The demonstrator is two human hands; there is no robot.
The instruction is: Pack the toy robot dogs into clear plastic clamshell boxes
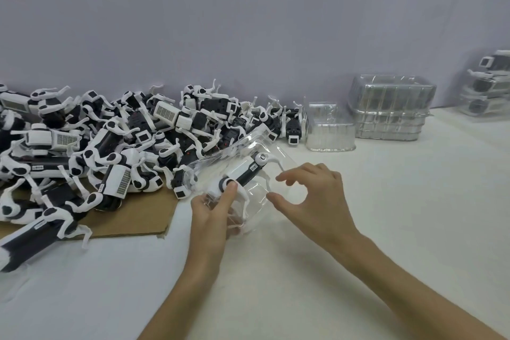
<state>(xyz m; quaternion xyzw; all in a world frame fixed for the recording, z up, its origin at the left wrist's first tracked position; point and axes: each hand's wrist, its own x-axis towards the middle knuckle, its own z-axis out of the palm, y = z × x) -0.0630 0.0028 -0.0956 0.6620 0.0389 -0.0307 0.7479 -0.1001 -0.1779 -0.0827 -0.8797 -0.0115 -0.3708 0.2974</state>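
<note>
Although white stickers with fine grid or barcode print sit on many of the toys, none of the writing can be read at this sharpness. One toy robot dog (242, 174), with a black body, white glossy shell and thin white legs, lies inside one clear plastic clamshell box (278, 154), which is tilted above the white table (386, 243) at centre. The dog carries a small label near its round grey shoulder joint. The left hand (209, 215) grips the near end of the box, thumb pressed over the dog's hip joint and fingers visible through the plastic beneath. The right hand (320, 196) is at the box's right side with thumb and forefinger curved in a C. They appear to touch the transparent wall, but whether they hold it cannot be told. A heap of loose dogs (110, 141), too tangled to count, rests partly on one brown cardboard sheet (132, 218). Two stacks of empty ribbed clamshells (392, 110) stand by the wall. Three packed boxes (488, 83) are stacked at far right.
</note>
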